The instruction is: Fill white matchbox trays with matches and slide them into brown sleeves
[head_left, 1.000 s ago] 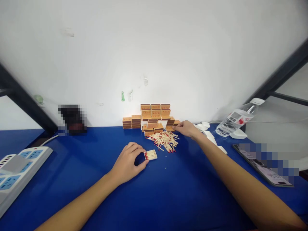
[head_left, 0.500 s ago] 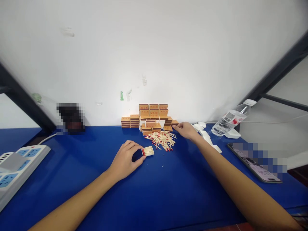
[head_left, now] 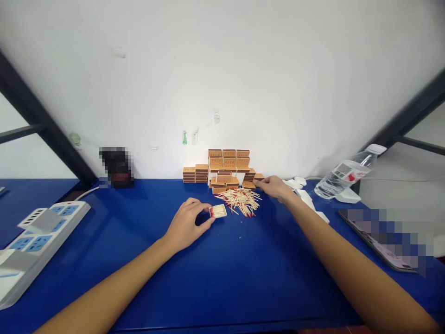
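My left hand [head_left: 187,222] pinches a small white matchbox tray [head_left: 218,212] at its left end. Matches with red heads lie side by side in the tray. Just right of it is a loose pile of matches [head_left: 239,202] on the blue table. My right hand [head_left: 274,187] reaches past the pile, fingertips closed at an orange matchbox [head_left: 249,185] at the right end of the stacked matchboxes [head_left: 229,162]. The fingers partly hide the spot they touch.
Shorter stacks of matchboxes [head_left: 195,174] stand left of the main one by the wall. White pieces [head_left: 306,199], a tilted water bottle [head_left: 342,174] and a phone [head_left: 375,241] lie to the right. A power strip [head_left: 52,241] lies on the left.
The whole view has shifted, so things appear farther right. My left hand still holds the tray, a little tilted now; my right hand stays at the matchboxes.
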Motion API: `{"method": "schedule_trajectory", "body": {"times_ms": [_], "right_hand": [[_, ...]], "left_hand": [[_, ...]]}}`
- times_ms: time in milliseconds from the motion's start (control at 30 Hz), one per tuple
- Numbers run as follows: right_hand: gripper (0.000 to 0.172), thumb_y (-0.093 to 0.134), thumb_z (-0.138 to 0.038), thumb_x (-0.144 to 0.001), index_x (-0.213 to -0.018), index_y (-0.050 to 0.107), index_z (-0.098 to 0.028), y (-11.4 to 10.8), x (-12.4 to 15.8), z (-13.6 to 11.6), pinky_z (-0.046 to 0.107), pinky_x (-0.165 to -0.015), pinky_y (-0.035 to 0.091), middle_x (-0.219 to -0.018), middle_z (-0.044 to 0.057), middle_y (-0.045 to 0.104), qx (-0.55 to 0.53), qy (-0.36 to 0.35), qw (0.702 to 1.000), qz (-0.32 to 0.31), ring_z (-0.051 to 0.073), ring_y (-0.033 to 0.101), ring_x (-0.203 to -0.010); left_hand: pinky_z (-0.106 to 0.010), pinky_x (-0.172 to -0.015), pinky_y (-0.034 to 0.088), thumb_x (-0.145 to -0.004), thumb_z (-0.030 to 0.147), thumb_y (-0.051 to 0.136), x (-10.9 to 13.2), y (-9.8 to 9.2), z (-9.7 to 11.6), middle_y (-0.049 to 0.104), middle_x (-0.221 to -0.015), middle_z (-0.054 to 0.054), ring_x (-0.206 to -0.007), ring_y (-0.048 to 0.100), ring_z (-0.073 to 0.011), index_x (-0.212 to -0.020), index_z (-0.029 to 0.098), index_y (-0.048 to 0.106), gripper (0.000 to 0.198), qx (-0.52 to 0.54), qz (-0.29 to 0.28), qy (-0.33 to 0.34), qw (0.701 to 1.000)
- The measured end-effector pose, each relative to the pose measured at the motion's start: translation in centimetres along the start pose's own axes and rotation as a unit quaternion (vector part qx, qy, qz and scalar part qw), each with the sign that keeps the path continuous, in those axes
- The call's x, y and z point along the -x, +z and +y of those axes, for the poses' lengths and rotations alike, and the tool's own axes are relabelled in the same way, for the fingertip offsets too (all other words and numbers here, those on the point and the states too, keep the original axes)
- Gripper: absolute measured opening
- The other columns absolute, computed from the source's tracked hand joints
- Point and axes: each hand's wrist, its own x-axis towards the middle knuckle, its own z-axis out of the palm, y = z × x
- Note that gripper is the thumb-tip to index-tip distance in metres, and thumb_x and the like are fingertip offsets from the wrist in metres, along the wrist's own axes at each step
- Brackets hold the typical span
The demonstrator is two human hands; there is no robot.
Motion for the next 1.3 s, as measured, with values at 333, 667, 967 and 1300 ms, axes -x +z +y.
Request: {"method": "schedule_trajectory", "body": {"times_ms": [333,667,967,1300], "right_hand": [[0.050,0.079,-0.054,-0.083,-0.061,0.047,-0.024,0.1,-0.3,0.6,0.027,-0.046,0.024,-0.053,-0.006,0.038,-0.123,0.009,0.992,-0.039,0.009,0.029,-0.049],[0.057,0.078,-0.075,-0.076,-0.077,0.062,-0.021,0.2,7.1,-0.9,0.026,-0.050,0.025,-0.061,-0.007,0.041,-0.221,-0.111,0.953,-0.175,0.010,0.033,-0.054],[0.050,0.069,-0.068,-0.092,-0.082,0.062,-0.019,2.2,8.3,-0.8,0.026,-0.052,0.031,-0.070,-0.002,0.060,-0.231,-0.146,0.919,-0.283,0.009,0.046,-0.054],[0.053,0.072,-0.072,-0.088,-0.084,0.059,-0.021,3.1,8.6,-0.8,0.027,-0.051,0.039,-0.067,-0.004,0.060,-0.276,-0.131,0.912,-0.273,0.011,0.052,-0.052]], "left_hand": [[-0.046,-0.097,0.056,-0.095,0.027,0.075,-0.2,-0.2,-0.5,0.076,-0.109,-0.008,-0.109,0.064,-0.0268,-0.119,0.021,0.073,0.024,0.006,0.021,-0.004,1.000],[-0.043,-0.096,0.059,-0.097,0.027,0.075,-0.2,-0.4,0.0,0.076,-0.111,-0.007,-0.109,0.067,-0.0245,-0.124,0.021,0.072,0.028,0.017,0.033,0.007,0.999],[-0.039,-0.096,0.062,-0.096,0.027,0.077,-0.4,-0.7,-0.1,0.075,-0.110,-0.005,-0.105,0.071,-0.0215,-0.128,0.023,0.072,0.032,0.039,0.051,0.014,0.998],[-0.041,-0.097,0.063,-0.094,0.027,0.078,-0.5,-0.7,-0.5,0.077,-0.109,-0.005,-0.104,0.074,-0.0216,-0.128,0.024,0.074,0.035,0.070,0.036,-0.014,0.997]]}}
